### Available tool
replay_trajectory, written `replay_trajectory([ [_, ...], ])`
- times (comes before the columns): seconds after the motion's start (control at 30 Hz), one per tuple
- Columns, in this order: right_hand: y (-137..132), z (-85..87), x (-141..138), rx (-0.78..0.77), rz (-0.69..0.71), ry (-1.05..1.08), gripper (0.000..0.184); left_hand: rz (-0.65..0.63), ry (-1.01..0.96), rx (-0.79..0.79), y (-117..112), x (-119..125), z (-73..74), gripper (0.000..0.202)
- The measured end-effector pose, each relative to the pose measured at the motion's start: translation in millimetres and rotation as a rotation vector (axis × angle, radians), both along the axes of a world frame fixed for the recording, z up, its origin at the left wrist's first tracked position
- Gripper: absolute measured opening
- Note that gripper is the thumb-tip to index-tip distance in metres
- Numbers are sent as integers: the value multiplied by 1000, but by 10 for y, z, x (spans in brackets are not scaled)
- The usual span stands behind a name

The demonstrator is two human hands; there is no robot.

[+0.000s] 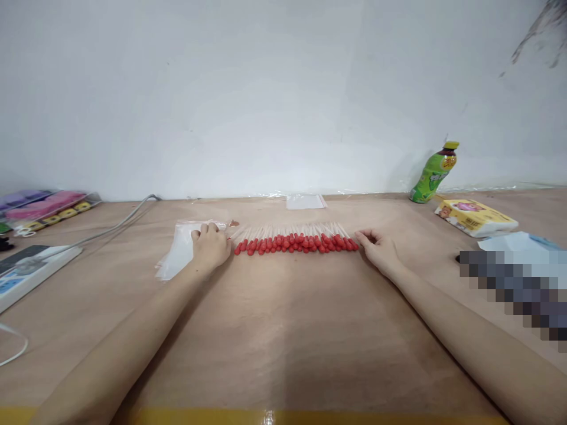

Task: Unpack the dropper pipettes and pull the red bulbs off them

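Note:
A row of red-headed sticks (pixel 295 242) with thin pale stems lies across the table, heads toward me and stems toward the wall. At the row's left end is my left hand (pixel 211 245), its fingers bent and slightly apart, partly over a stack of clear plastic bags (pixel 177 251). I see nothing gripped in it, though its underside is hidden. My right hand (pixel 376 247) rests at the row's right end, its fingertips beside or touching the outermost red heads. Its fingers are loosely curved with a gap between them, and nothing shows in the grasp.
Behind the row lies another clear bag (pixel 306 202). To the right are a green bottle (pixel 432 177), a yellow tissue pack (pixel 476 217) and a pale blue wrapper (pixel 522 245). To the left are a power strip (pixel 39 268), its cable (pixel 119 224) and colourful packs (pixel 53 206).

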State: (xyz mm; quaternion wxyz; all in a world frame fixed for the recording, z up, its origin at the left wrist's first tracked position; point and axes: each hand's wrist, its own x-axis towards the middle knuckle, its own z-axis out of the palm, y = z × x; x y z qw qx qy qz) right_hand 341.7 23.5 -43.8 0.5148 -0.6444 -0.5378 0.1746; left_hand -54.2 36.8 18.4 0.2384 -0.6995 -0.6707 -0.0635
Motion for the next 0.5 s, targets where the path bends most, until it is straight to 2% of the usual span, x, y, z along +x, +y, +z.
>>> replay_trajectory([
  [0.1,-70,81,-63,88,-81,-35,29,-80,-84,219,-71,67,68,26],
  [0.17,-167,175,-163,234,-116,-109,26,-255,-162,267,-182,169,103,24],
  [0.23,-306,281,-310,505,-99,-279,23,-489,-237,177,-334,303,98,20],
  [0.3,-466,373,-486,652,13,-428,21,-663,-288,35,-496,441,46,18],
  [0.4,-673,443,-745,618,334,-647,24,-802,-363,-61,-678,598,-86,17],
  [0.5,-765,420,-935,558,469,-825,26,-876,-474,-104,-751,681,-189,15],
])
